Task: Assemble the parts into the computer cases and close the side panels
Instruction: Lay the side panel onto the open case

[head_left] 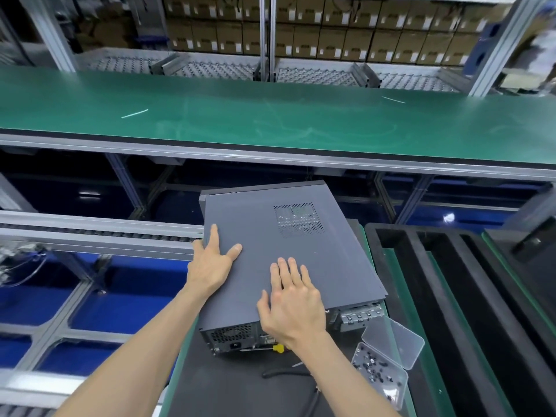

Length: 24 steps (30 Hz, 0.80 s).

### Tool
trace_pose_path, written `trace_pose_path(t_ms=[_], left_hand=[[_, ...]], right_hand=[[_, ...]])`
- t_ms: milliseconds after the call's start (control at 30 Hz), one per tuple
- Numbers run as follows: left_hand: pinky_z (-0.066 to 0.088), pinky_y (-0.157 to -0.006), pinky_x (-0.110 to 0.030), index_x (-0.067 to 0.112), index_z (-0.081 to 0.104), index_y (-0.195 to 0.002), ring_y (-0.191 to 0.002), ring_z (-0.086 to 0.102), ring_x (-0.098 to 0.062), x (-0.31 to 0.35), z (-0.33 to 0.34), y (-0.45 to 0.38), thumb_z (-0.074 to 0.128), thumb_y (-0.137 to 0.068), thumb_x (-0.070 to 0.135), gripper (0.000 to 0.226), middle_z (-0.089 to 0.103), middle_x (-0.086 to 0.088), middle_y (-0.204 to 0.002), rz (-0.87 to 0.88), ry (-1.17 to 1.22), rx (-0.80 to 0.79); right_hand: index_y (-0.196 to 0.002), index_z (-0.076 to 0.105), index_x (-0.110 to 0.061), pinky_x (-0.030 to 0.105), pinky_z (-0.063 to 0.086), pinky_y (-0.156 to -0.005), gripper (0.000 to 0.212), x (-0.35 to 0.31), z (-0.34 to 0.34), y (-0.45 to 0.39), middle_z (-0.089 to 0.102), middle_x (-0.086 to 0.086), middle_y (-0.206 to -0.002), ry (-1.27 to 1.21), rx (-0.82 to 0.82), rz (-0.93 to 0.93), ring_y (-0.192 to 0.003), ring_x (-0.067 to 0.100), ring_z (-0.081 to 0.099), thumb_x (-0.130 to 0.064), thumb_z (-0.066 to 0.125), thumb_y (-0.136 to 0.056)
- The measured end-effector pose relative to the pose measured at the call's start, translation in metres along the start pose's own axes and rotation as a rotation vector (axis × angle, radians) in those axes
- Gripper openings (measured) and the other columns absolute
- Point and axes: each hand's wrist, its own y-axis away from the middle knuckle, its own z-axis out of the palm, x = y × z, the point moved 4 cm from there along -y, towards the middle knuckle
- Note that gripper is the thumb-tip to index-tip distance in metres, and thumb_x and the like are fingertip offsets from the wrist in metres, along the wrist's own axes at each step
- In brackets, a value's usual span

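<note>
Both hands [210, 266] [293, 308] press flat on the grey side panel [288, 254].

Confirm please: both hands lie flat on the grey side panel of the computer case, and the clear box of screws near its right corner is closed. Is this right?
Not quite. The head view shows the clear box of screws open, its lid swung back. The rest holds: left hand and right hand lie flat on the grey side panel.

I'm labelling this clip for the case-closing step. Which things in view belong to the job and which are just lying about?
In the job:
- computer case on its side
- side panel on top of it
- left hand and right hand, flat on the panel
- open clear box of screws

Lying about:
- green conveyor belt
- black foam tray
- cardboard boxes behind
</note>
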Motion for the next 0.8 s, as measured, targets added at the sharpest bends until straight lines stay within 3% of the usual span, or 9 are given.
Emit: trace_pose_path(t_ms=[67,200,300,400,500,600,700,800], left_hand=[[0.039,-0.098,-0.047,0.037,-0.002,-0.16,-0.122,0.05,-0.042,-0.001,0.002,-0.001,0.041,-0.094,0.068,0.084,0.021,-0.012,-0.155,-0.016,-0.038,-0.003],[0.04,-0.099,-0.048,0.038,0.0,-0.159,-0.123,0.05,-0.043,0.001,0.002,0.002,0.041,-0.094,0.067,0.082,0.019,-0.011,-0.157,-0.014,-0.049,0.0],[0.036,-0.107,-0.053,0.037,0.006,-0.159,-0.143,0.03,-0.037,0.004,0.002,0.004,0.034,-0.095,0.068,0.076,-0.001,-0.002,-0.167,0.038,-0.176,0.027],[0.013,-0.121,-0.053,0.031,0.014,-0.159,-0.155,0.001,-0.023,0.014,0.003,-0.002,0.025,-0.099,0.061,0.069,-0.006,0.006,-0.169,0.175,-0.347,0.075],[0.004,-0.125,-0.051,0.028,0.013,-0.161,-0.156,-0.002,-0.019,0.029,0.002,-0.024,0.023,-0.101,0.055,0.066,0.003,0.005,-0.17,0.232,-0.398,0.044],[0.001,-0.125,-0.05,0.03,0.012,-0.161,-0.156,0.0,-0.019,0.044,0.003,-0.047,0.021,-0.101,0.055,0.065,0.005,0.007,-0.169,0.268,-0.452,0.021],[0.004,-0.125,-0.049,0.03,0.017,-0.16,-0.155,0.007,-0.02,0.049,0.004,-0.058,0.023,-0.1,0.055,0.066,0.011,0.008,-0.169,0.308,-0.481,0.05],[0.009,-0.125,-0.047,0.027,0.022,-0.16,-0.154,0.014,-0.022,0.044,0.004,-0.06,0.027,-0.099,0.052,0.066,0.017,0.008,-0.168,0.339,-0.503,0.075]], right_hand=[[-0.147,0.047,-0.002,0.048,0.028,-0.121,0.069,0.0,0.002,-0.001,0.045,0.017,-0.153,-0.015,-0.013,0.009,-0.146,0.033,0.036,-0.042,0.03,-0.093],[-0.147,0.046,0.0,0.049,0.028,-0.121,0.071,-0.001,0.003,0.001,0.044,0.019,-0.153,-0.027,-0.001,-0.005,-0.146,0.034,0.035,-0.045,0.03,-0.094],[-0.147,0.047,-0.001,0.051,0.031,-0.119,0.076,0.001,0.004,0.001,0.045,0.018,-0.152,-0.005,-0.004,-0.022,-0.145,0.036,0.038,-0.053,0.029,-0.094],[-0.16,0.016,-0.011,0.053,0.007,-0.124,0.091,0.002,0.01,0.001,0.012,0.009,-0.168,0.009,-0.113,-0.126,-0.154,0.036,0.005,-0.072,0.01,-0.094],[-0.161,-0.001,-0.021,0.057,-0.007,-0.121,0.104,0.004,0.012,0.002,-0.008,0.005,-0.168,0.002,-0.161,-0.198,-0.153,0.036,-0.015,-0.089,0.003,-0.083],[-0.16,-0.008,-0.022,0.062,-0.009,-0.119,0.113,0.009,0.014,0.003,-0.016,0.01,-0.166,0.053,-0.185,-0.266,-0.151,0.04,-0.021,-0.095,0.019,-0.078],[-0.159,-0.009,-0.022,0.064,-0.005,-0.119,0.11,0.012,0.019,0.001,-0.015,0.014,-0.167,0.104,-0.168,-0.286,-0.15,0.044,-0.019,-0.073,0.05,-0.082],[-0.159,-0.004,-0.024,0.06,-0.003,-0.121,0.106,0.014,0.018,-0.001,-0.007,0.013,-0.168,0.088,-0.168,-0.299,-0.152,0.042,-0.011,-0.067,0.055,-0.083]])
